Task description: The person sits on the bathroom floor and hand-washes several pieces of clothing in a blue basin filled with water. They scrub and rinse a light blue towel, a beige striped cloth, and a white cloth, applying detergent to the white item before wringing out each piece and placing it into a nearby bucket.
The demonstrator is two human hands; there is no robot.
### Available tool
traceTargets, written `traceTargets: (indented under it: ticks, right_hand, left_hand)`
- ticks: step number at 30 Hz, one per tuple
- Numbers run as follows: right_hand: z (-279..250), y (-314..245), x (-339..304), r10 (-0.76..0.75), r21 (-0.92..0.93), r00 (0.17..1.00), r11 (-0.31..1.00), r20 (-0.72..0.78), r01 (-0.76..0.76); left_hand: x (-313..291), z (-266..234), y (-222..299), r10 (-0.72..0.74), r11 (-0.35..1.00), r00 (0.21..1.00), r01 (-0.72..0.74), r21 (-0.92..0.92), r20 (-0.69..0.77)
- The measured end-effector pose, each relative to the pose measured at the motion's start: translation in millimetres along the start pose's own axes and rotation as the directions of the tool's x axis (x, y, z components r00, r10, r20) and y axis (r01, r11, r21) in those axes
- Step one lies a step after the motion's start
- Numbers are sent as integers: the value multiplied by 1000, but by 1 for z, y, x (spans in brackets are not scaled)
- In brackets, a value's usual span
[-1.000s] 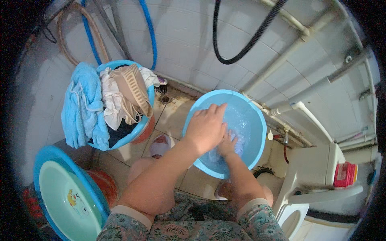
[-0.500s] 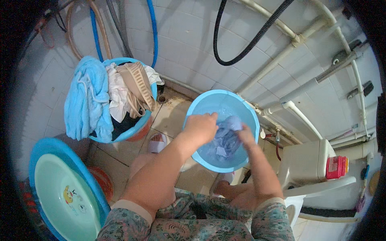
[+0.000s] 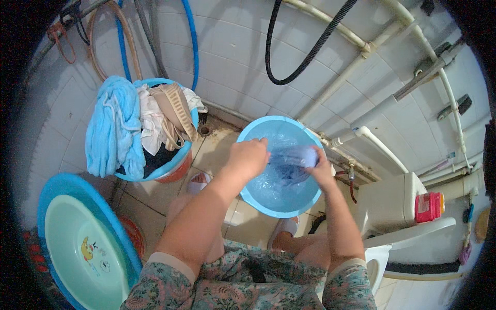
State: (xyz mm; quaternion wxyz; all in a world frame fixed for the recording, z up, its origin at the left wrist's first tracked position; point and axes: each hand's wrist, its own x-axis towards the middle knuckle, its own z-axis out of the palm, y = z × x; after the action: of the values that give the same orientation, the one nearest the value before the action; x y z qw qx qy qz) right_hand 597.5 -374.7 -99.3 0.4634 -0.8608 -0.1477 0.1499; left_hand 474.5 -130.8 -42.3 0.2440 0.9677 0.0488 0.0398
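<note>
1. In the head view, the left hand (image 3: 249, 157) is clenched at the left end of a wet bluish-purple cloth (image 3: 293, 155), its back toward the camera; the fingertips are hidden.
2. The right hand (image 3: 321, 168) grasps the right end of the same cloth, fingers wrapped over it.
3. The cloth stretches between both hands, over the light blue basin (image 3: 263, 202), with part of it hanging down toward the water. Whether its lowest folds are under the surface, I cannot tell.
4. The basin stands on the tiled floor (image 3: 155, 199), on the far side of the person's legs.
5. To the far left, a blue tub (image 3: 173, 166) holds piled laundry: a fluffy blue towel (image 3: 116, 129) draped over its left side, a white garment (image 3: 150, 121) and a beige one (image 3: 170, 103).
6. At the near left, a pale green basin (image 3: 77, 258) rests inside a larger blue basin (image 3: 57, 191).
7. To the right, a red container (image 3: 429, 206) sits against a pale box-shaped tank (image 3: 385, 204).
8. A black ribbed hose (image 3: 310, 57) loops along the far wall.
</note>
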Motion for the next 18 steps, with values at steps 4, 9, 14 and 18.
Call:
traceTargets:
  ticks: [4, 9, 14, 18]
  right_hand:
    - [60, 28, 1, 72, -590, 997, 806, 22, -46]
    - [142, 117, 26, 142, -772, 990, 632, 26, -71]
    - [160, 83, 29, 141, -887, 989, 461, 37, -33]
    - [143, 99, 38, 197, -784, 977, 618, 81, -59]
  left_hand:
    - [1, 0, -9, 10, 994, 998, -3, 105, -62]
    - [8, 12, -9, 56, 988, 997, -48, 145, -53]
    - [-1, 14, -5, 88, 984, 994, -97, 149, 62]
    - [-1, 19, -1, 100, 984, 989, -115, 139, 108]
